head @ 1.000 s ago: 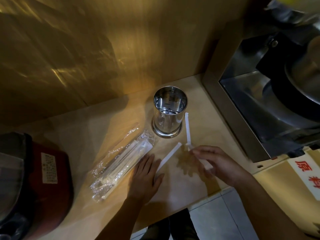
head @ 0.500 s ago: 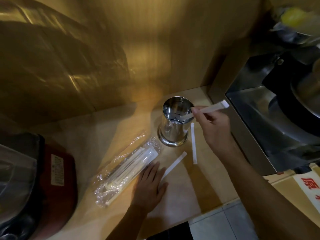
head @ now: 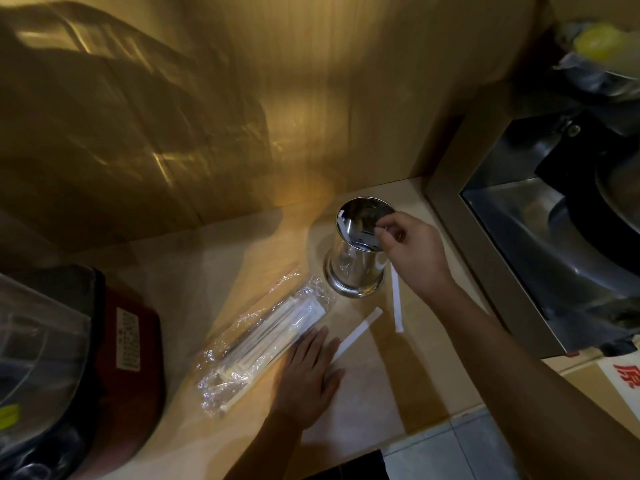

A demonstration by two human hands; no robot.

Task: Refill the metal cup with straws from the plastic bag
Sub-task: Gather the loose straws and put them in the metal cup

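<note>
The right hand [head: 412,251] hangs over the mouth of the metal cup [head: 358,251], fingers loosely pinched at the rim on nothing that shows. Half a second ago it carried a wrapped straw toward that opening; now 1 white straw [head: 343,220] leans inside against the far wall of the cup, so that straw has just been dropped in and the hand is released. The left hand [head: 308,372] lies flat and open on the counter [head: 374,403], grasping nothing, as it did before, its fingertips at the near edge of the plastic bag [head: 263,344], which holds a bundle of wrapped straws.

By my judgement the refill has only begun: 2 loose straws lie on the counter, one [head: 356,332] just beside the left hand's fingers, the other [head: 396,299] below the right wrist, beside the cup's foot, and the bag looks nearly full.

The counter is pale wood grain under warm, dim light, backed by a glossy brown wall. Left of the left hand sits a red and black appliance [head: 114,358]; right of the right hand, a steel machine [head: 554,244].
</note>
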